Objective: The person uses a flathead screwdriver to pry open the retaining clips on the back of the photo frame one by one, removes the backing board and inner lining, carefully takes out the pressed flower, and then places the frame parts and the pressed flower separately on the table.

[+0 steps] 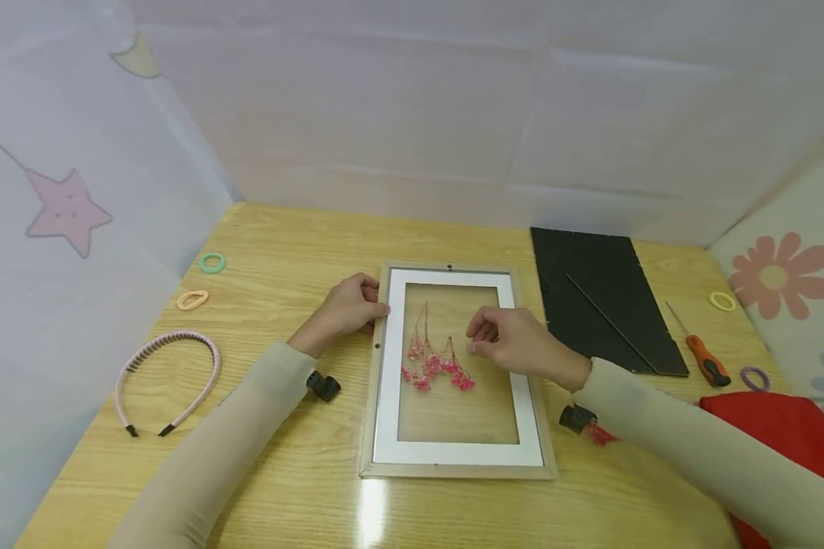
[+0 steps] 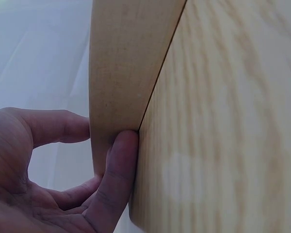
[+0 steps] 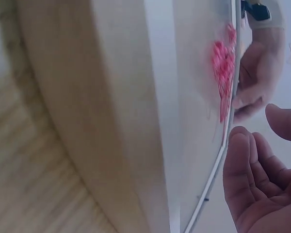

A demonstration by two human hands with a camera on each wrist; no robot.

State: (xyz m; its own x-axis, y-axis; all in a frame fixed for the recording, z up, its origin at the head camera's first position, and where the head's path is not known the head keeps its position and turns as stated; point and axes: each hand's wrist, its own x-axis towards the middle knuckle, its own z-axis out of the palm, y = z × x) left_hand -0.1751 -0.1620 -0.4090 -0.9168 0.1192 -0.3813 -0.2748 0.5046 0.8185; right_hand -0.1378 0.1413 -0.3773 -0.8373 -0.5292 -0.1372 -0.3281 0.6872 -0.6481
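One frame (image 1: 456, 457), two hands: left (image 1: 349, 306) grips its edge, right (image 1: 508, 341) hovers loosely curled.

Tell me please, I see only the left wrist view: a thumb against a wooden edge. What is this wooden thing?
Observer: A picture frame lying flat on the table; the left hand holds its left edge.
Operator: Is something inside it?
Observer: Yes, pink dried flowers lie in the opening.
Operator: Where is the other hand?
Observer: The right hand hovers over the flowers, fingertips pinched together.
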